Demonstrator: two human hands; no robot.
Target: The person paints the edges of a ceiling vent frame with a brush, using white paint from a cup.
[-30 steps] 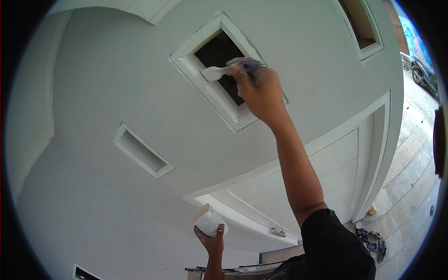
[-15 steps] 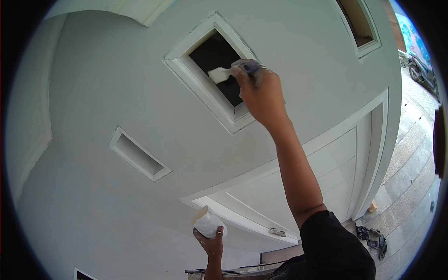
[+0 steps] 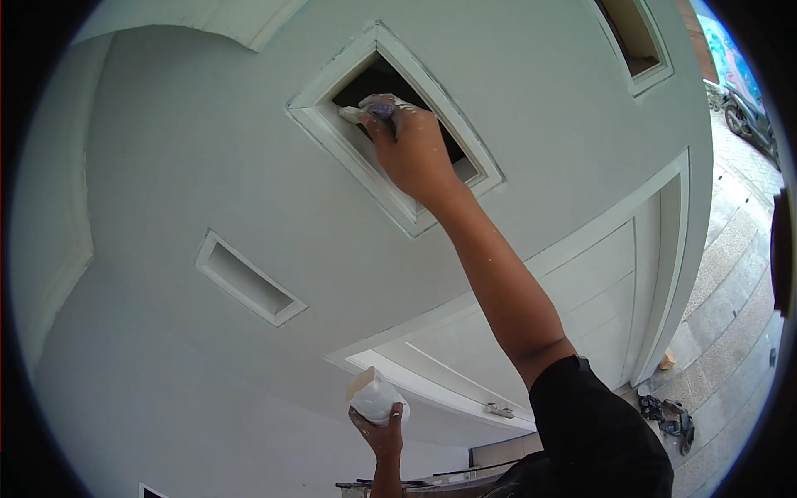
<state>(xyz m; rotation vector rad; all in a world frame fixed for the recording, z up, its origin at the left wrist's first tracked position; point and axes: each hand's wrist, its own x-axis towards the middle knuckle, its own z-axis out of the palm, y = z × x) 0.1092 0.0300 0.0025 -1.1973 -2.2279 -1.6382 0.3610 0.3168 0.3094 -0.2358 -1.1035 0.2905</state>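
Up at the white-framed wall opening point(image 3: 398, 217), my right hand point(image 3: 407, 137) is closed around a paintbrush point(image 3: 352, 114). Its white bristles lie against the inner left side of the frame, and my fingers hide much of the handle. White paint smears cover my fingertips. Lower down, my left hand point(image 3: 383, 430) grips a white paint container point(image 3: 378, 400) from below, its mouth tilted toward the upper left. What is inside the container cannot be made out.
A smaller white-framed niche point(image 3: 251, 278) sits lower left in the grey wall. A white door point(image 3: 585, 286) with a handle is below right. Dark sandals point(image 3: 674, 425) lie on the paved ground, and a motorcycle point(image 3: 751, 124) stands farther off.
My right hand has moved left with the paintbrush, from in front of the dark opening to the frame's inner left side. My left hand and the container have barely shifted.
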